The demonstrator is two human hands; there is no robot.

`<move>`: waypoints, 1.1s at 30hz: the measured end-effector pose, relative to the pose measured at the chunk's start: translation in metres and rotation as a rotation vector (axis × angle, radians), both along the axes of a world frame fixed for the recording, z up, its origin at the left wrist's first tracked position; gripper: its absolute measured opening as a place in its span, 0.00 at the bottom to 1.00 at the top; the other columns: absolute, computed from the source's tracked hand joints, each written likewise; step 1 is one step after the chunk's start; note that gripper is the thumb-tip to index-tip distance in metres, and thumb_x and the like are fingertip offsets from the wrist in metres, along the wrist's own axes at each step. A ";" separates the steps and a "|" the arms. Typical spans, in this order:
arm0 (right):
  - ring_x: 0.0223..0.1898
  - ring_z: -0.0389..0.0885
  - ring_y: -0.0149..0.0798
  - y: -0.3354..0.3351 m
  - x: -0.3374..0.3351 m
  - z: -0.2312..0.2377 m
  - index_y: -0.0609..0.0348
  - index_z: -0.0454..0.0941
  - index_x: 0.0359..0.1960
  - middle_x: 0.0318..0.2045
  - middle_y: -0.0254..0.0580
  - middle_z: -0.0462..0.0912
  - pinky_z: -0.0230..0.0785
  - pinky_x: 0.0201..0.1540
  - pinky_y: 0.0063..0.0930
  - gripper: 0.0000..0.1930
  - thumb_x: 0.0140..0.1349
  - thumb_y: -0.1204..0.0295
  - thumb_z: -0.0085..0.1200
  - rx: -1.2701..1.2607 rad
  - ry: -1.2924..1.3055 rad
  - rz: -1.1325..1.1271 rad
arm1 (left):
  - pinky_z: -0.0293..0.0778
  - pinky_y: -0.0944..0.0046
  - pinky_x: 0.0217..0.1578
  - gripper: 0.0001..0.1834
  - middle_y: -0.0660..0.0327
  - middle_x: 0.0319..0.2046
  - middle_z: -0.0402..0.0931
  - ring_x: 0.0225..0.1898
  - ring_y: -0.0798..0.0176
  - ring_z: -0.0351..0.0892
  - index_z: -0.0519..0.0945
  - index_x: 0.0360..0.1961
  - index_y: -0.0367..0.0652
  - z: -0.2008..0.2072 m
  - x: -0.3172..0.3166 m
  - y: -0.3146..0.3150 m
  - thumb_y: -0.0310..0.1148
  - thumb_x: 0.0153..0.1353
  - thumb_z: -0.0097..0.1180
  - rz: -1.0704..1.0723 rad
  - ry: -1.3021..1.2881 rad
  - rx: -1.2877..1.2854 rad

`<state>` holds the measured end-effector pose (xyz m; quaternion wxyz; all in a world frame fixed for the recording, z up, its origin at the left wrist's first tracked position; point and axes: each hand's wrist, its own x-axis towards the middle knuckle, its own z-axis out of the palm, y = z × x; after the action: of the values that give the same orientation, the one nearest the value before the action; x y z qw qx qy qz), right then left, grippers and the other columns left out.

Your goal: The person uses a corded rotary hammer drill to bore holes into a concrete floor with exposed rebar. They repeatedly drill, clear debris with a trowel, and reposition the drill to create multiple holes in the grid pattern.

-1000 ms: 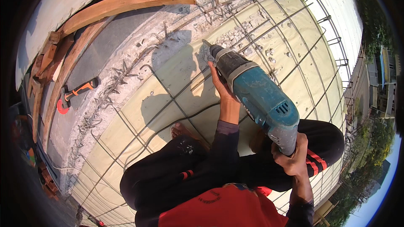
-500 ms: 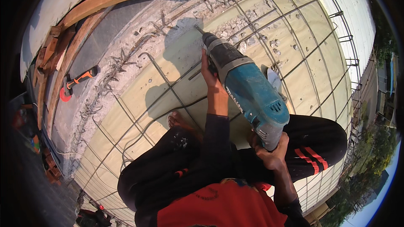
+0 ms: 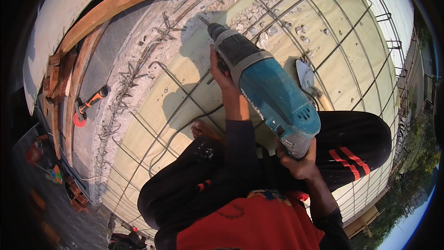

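Near the middle of the frame, a teal hammer drill (image 3: 268, 90) points up-left, its bit meeting broken concrete (image 3: 152, 32). The left hand (image 3: 221, 71) wraps closed around the drill's front neck; the right hand (image 3: 298, 159) grips the rear handle, fingers curled tight. A steel rebar grid (image 3: 323, 32) covers the pale board beneath. At left lies an orange-handled tool (image 3: 88, 106) beside wooden planks (image 3: 120, 2).

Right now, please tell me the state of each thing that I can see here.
Rotary hammer drill: held in both hands, bit pointing at broken concrete.
Left hand: wrapped around the front of the drill.
Right hand: gripping the rear handle.
Rebar mesh: lying flat, exposed.
Orange-handled tool: lying unused.
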<state>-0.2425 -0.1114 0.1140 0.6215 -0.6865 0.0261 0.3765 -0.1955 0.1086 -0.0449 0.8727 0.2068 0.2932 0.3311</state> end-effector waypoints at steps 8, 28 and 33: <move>0.23 0.81 0.31 0.025 0.017 0.027 0.65 0.78 0.24 0.22 0.40 0.81 0.72 0.29 0.25 0.09 0.37 0.80 0.56 -0.063 -0.079 0.213 | 0.77 0.60 0.46 0.21 0.57 0.44 0.78 0.43 0.60 0.80 0.74 0.52 0.40 -0.013 -0.013 0.010 0.45 0.70 0.42 -0.056 -0.040 -0.273; 0.35 0.84 0.38 0.010 -0.081 0.004 0.61 0.74 0.47 0.36 0.43 0.82 0.76 0.37 0.32 0.27 0.43 0.69 0.67 -0.132 0.119 0.370 | 0.77 0.52 0.45 0.42 0.41 0.44 0.74 0.43 0.45 0.78 0.69 0.53 0.30 -0.007 -0.042 0.030 0.64 0.61 0.39 -0.250 0.276 -0.260; 0.38 0.83 0.39 0.030 -0.139 -0.029 0.59 0.75 0.47 0.38 0.45 0.82 0.76 0.39 0.34 0.28 0.42 0.62 0.66 -0.211 0.162 0.337 | 0.75 0.50 0.47 0.43 0.43 0.44 0.75 0.43 0.45 0.78 0.69 0.54 0.30 -0.015 -0.062 0.054 0.65 0.61 0.37 -0.339 0.136 -0.624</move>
<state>-0.3818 -0.0816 0.0848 0.4704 -0.7099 0.0000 0.5242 -0.2571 0.1630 -0.0595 0.9149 -0.0023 0.3990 0.0619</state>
